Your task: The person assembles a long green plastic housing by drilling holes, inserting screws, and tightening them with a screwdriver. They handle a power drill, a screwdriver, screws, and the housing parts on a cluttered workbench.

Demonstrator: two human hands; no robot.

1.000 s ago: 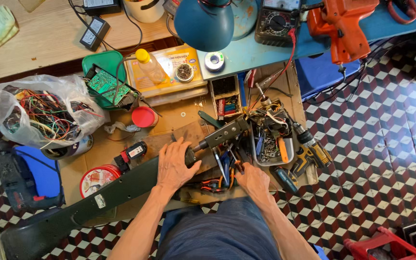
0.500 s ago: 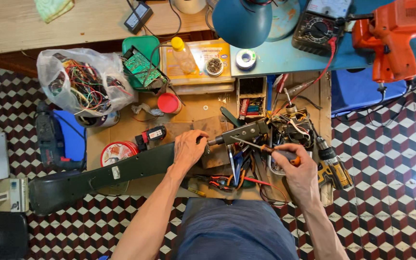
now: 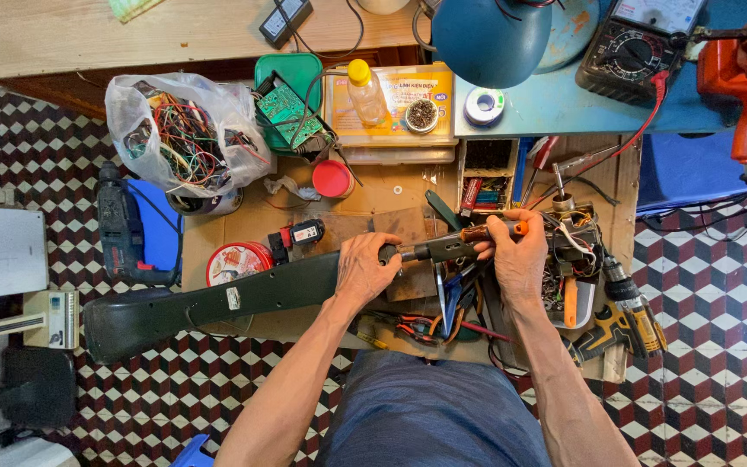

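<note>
Over the cluttered workbench (image 3: 244, 220), my left hand (image 3: 365, 268) clasps the long dark tool (image 3: 244, 294); my right hand (image 3: 516, 255) pinches an orange-handled screwdriver (image 3: 490, 232).

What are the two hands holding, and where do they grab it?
The left hand grips the long dark-green plastic casing near its metal end; the right hand holds an orange-handled screwdriver by its handle.

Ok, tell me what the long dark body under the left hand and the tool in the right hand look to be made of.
Long dark body: apparently moulded plastic, matte dark green-black, with smooth rounded edges and a dull sheen. Tool in the right hand: an orange and dark grip, probably plastic or rubber; its tip is hidden. The left hand grips the body's near end.
</note>
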